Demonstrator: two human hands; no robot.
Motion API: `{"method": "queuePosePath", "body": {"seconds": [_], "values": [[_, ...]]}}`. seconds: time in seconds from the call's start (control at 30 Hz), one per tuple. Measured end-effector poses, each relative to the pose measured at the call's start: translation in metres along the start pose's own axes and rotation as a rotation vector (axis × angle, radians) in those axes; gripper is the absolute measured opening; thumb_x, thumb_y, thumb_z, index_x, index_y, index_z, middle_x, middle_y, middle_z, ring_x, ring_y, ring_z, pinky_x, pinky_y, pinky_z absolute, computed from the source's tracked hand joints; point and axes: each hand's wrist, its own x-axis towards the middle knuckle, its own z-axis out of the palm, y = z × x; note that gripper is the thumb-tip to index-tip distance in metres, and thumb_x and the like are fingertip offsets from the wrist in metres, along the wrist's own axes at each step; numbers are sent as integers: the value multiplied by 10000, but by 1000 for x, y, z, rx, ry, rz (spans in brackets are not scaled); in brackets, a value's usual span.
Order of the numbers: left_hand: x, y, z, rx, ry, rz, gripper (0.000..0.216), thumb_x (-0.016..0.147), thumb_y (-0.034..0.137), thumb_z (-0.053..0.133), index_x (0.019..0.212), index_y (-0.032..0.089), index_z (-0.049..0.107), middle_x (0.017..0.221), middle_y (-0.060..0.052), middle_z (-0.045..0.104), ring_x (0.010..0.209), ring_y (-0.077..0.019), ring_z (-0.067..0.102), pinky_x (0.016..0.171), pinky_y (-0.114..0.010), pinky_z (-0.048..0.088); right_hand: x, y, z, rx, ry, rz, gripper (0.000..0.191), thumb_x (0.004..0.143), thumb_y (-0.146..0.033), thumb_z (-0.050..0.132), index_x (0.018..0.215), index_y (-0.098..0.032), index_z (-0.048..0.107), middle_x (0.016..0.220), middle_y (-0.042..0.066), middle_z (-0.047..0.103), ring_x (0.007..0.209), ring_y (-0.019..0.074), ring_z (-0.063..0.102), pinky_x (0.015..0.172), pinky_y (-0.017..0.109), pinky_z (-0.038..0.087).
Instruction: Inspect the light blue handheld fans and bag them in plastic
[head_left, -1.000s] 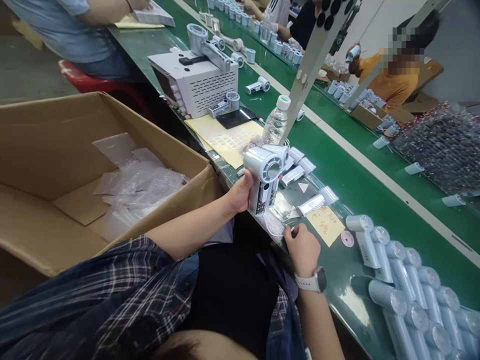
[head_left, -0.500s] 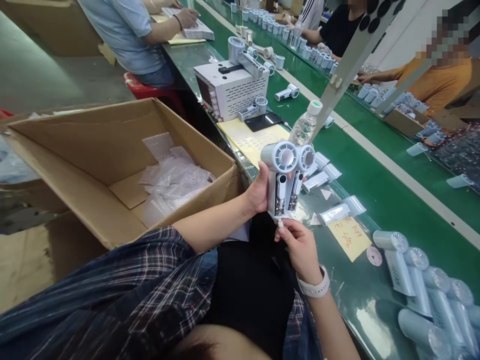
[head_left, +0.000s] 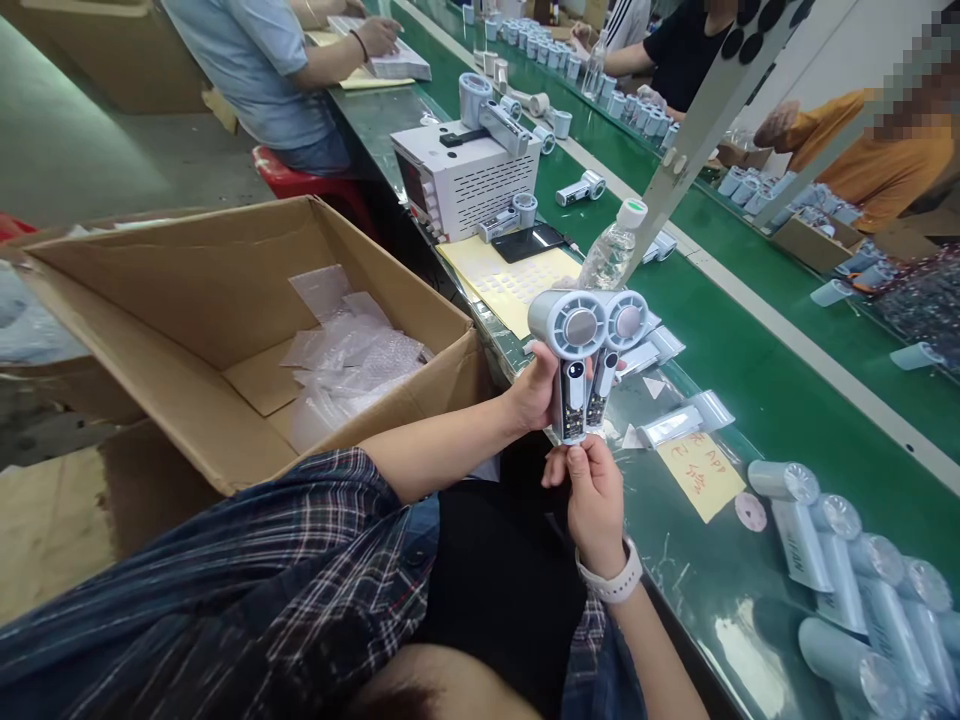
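Two light blue handheld fans stand side by side in my left hand [head_left: 534, 390], whose fingers wrap around their handles. The nearer fan [head_left: 576, 325] and the farther fan [head_left: 627, 318] both face me with round silver centres. Their handle fronts are uncovered, so circuit boards show. My right hand [head_left: 596, 490] pinches at the bottom end of the nearer fan's handle. A small white cable plug, visible there a moment before, is now hidden by its fingers. Close by on the table lie bagged light blue parts [head_left: 679, 425] and a yellow note [head_left: 701, 478].
A cardboard box [head_left: 390, 420] with bubble bags is at left. Behind the fans stand a plastic bottle [head_left: 611, 250], a phone [head_left: 529, 242] and a white power supply [head_left: 469, 175]. Wrapped fans [head_left: 840, 530] line the right. A slanted metal post [head_left: 675, 160] rises beyond. Co-workers sit around the green line.
Both fans have shifted slightly right and are held closer together. My right hand has moved up against the handle's base, covering the white plug. A co-worker in orange has raised a hand.
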Motion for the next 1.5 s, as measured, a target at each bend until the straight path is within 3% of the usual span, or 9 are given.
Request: {"method": "queuePosePath", "body": {"seconds": [0.1, 0.23, 0.43, 0.6, 0.77, 0.97, 1.23, 1.37, 1.5], "values": [[0, 4, 7, -44, -79, 103, 770, 572, 928, 679, 668, 171, 577, 1074, -116, 750, 1225, -379, 651, 929, -434, 602, 0, -3, -7, -250, -2, -87, 303, 1033, -442, 496, 860, -220, 609, 810, 23, 646, 800, 187, 620, 732, 315, 486], [-2, 8, 11, -127, -66, 83, 734, 680, 907, 625, 683, 176, 555, 1102, -115, 747, 1238, -367, 648, 953, -456, 599, -1, -2, -10, -324, 43, -165, 305, 1033, -418, 476, 820, -225, 577, 828, 26, 622, 781, 183, 588, 711, 313, 466], [-6, 10, 7, -71, -108, 79, 762, 639, 936, 622, 676, 178, 545, 1130, -116, 733, 1245, -380, 640, 932, -457, 608, 0, 2, -7, -88, 129, -65, 344, 1021, -454, 550, 767, -222, 565, 664, -16, 594, 643, 153, 587, 662, 303, 468], [-9, 4, 8, 62, -5, 101, 852, 597, 1036, 469, 616, 185, 500, 1123, -145, 719, 1304, -414, 580, 939, -482, 592, -2, 6, -5, 147, 128, 28, 417, 981, -519, 617, 711, -222, 506, 552, -61, 485, 487, 109, 501, 509, 256, 409], [-11, -3, 8, 90, -77, 184, 821, 529, 989, 619, 634, 179, 539, 1156, -161, 723, 1227, -410, 630, 906, -474, 605, -3, 7, -9, 142, 98, 77, 437, 966, -520, 647, 688, -214, 503, 527, -61, 488, 470, 100, 490, 492, 242, 399], [-12, -6, 6, 145, -62, 135, 869, 462, 1034, 576, 603, 178, 536, 1104, -168, 736, 1181, -403, 660, 868, -459, 616, -5, 13, -6, 221, 118, 86, 414, 964, -533, 636, 719, -227, 502, 517, -70, 469, 461, 111, 467, 486, 247, 400], [-12, -5, 2, 48, -41, 107, 803, 513, 954, 681, 685, 178, 572, 1169, -153, 720, 1243, -407, 632, 903, -480, 613, -4, 14, -27, -165, 95, 0, 358, 1004, -506, 554, 814, -211, 624, 795, 8, 616, 757, 163, 544, 717, 297, 433], [-13, -6, 2, 44, -78, 130, 768, 552, 924, 698, 695, 178, 585, 1207, -139, 708, 1260, -393, 627, 922, -464, 610, -5, 17, -19, 42, 124, 18, 353, 1005, -486, 581, 779, -215, 575, 724, -15, 582, 701, 150, 551, 704, 301, 451], [-13, -12, 0, 79, -96, 163, 794, 506, 945, 692, 649, 170, 590, 1217, -153, 710, 1239, -405, 634, 920, -462, 608, -8, 17, -2, 339, 127, 68, 406, 1003, -495, 593, 722, -235, 456, 543, -92, 411, 473, 113, 468, 589, 299, 497]]}}
